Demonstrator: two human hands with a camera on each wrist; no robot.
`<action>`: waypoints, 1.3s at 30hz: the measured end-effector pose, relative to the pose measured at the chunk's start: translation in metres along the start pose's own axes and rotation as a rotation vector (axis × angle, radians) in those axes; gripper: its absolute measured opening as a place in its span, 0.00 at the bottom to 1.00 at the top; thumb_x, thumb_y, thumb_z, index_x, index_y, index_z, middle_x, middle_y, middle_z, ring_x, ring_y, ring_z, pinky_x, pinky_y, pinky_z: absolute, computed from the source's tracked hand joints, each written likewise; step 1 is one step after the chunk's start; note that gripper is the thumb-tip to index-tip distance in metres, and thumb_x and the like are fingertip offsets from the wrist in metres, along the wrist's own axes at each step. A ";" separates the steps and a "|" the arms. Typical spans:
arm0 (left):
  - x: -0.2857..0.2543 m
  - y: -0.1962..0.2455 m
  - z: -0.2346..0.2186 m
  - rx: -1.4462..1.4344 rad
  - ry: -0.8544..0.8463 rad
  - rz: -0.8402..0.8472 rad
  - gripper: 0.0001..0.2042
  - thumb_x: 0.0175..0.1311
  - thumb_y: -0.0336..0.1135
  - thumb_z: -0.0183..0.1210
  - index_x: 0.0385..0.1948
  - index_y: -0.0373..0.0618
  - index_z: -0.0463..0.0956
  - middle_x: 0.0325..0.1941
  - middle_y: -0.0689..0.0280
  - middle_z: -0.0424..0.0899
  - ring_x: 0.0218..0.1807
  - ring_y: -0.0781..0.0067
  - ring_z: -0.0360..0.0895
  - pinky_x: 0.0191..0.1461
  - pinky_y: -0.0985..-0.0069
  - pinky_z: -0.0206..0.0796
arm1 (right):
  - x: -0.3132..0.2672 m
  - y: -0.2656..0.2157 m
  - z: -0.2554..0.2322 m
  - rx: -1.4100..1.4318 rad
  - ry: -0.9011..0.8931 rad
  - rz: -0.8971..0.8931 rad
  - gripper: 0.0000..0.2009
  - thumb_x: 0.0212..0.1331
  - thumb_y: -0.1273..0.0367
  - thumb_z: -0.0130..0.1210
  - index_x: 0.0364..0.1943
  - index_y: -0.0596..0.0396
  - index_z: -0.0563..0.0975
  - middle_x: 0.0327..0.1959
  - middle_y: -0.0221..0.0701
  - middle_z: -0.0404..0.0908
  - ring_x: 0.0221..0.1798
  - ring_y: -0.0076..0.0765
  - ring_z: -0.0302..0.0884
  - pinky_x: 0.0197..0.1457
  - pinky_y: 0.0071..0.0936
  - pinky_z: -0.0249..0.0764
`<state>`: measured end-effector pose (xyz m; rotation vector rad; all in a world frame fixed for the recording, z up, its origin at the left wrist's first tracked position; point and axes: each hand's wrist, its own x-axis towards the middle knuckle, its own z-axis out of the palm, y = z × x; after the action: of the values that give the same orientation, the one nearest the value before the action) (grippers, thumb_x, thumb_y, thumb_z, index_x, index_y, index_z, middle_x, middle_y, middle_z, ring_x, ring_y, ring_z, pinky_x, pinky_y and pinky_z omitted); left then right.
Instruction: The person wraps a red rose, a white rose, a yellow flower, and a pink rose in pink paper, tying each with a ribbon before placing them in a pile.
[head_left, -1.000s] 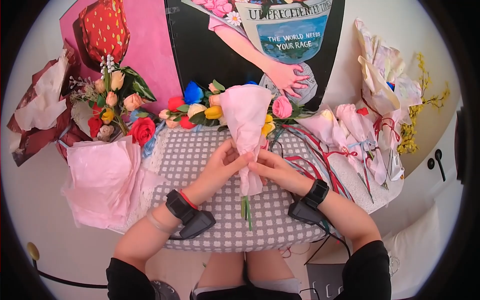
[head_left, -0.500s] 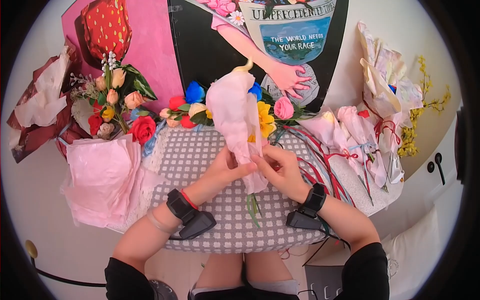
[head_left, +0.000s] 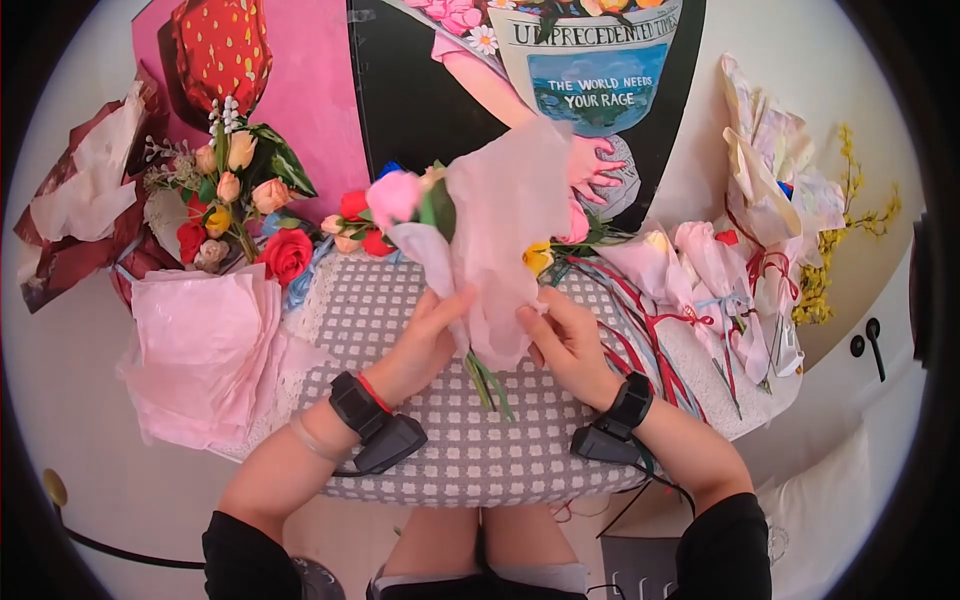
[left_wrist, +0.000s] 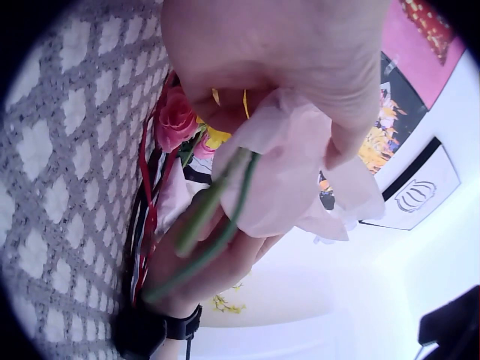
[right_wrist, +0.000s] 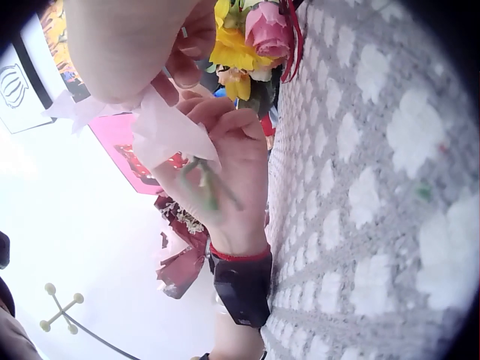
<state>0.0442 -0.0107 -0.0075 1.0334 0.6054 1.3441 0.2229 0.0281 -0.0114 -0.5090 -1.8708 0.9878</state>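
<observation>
Pale pink wrapping paper (head_left: 500, 240) stands upright between the two hands, above the checked cloth. The left hand (head_left: 425, 345) grips the lower part of the paper and the stems at its left side. At the paper's lower right edge, the right hand (head_left: 568, 345) pinches it between thumb and fingers. A pink rose (head_left: 394, 197) with green leaves shows at the paper's upper left. Green stems (head_left: 487, 385) stick out below; the left wrist view shows the stems (left_wrist: 214, 217) beneath the left hand (left_wrist: 277, 60). The left fingertips are partly hidden by paper.
Stacked pink paper sheets (head_left: 205, 355) lie at the left, below a mixed bouquet (head_left: 240, 190). Red and grey ribbons (head_left: 640, 340) run along the right side, beside small wrapped flowers (head_left: 705, 265). Loose flowers line the back edge, and a checked cloth (head_left: 440, 460) covers the front.
The bundle has turned and its paper has spread wider at the right, with the pink rose now showing at the left. The stems now point more to the lower right. Both hands stay on it.
</observation>
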 end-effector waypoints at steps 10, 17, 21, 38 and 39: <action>0.008 -0.001 -0.009 0.059 0.145 0.113 0.21 0.60 0.35 0.55 0.53 0.42 0.59 0.52 0.66 0.69 0.52 0.75 0.69 0.52 0.74 0.64 | 0.009 -0.004 -0.008 0.165 0.220 0.170 0.12 0.64 0.63 0.45 0.44 0.56 0.71 0.19 0.21 0.70 0.14 0.10 0.60 0.15 0.11 0.55; 0.009 0.005 -0.006 0.144 0.145 0.095 0.15 0.57 0.28 0.57 0.46 0.44 0.64 0.45 0.68 0.74 0.47 0.79 0.73 0.47 0.79 0.67 | 0.029 0.002 -0.023 0.231 0.335 0.010 0.12 0.64 0.64 0.45 0.44 0.57 0.71 0.30 0.22 0.71 0.25 0.12 0.62 0.26 0.12 0.59; 0.011 -0.001 -0.010 0.118 0.221 0.114 0.16 0.56 0.29 0.58 0.45 0.44 0.64 0.44 0.69 0.74 0.46 0.79 0.73 0.47 0.79 0.67 | 0.044 -0.008 -0.045 0.124 0.436 0.033 0.06 0.62 0.69 0.45 0.35 0.57 0.69 0.28 0.22 0.67 0.26 0.14 0.58 0.29 0.14 0.58; 0.007 -0.002 -0.015 0.229 -0.053 0.093 0.15 0.60 0.29 0.53 0.47 0.33 0.67 0.44 0.62 0.77 0.45 0.78 0.75 0.49 0.82 0.69 | 0.031 -0.059 -0.007 -0.655 -0.268 -0.077 0.09 0.54 0.70 0.52 0.36 0.61 0.69 0.36 0.43 0.69 0.36 0.45 0.75 0.39 0.34 0.71; 0.008 -0.001 -0.014 0.226 -0.058 0.094 0.15 0.60 0.29 0.53 0.47 0.33 0.67 0.44 0.62 0.77 0.45 0.78 0.75 0.49 0.82 0.69 | 0.033 -0.057 -0.008 -0.661 -0.266 -0.075 0.09 0.54 0.70 0.52 0.36 0.61 0.69 0.36 0.43 0.69 0.36 0.45 0.75 0.39 0.34 0.71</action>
<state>0.0340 0.0005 -0.0138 1.2928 0.6830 1.3439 0.2174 0.0203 0.0542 -0.7061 -2.4387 0.3749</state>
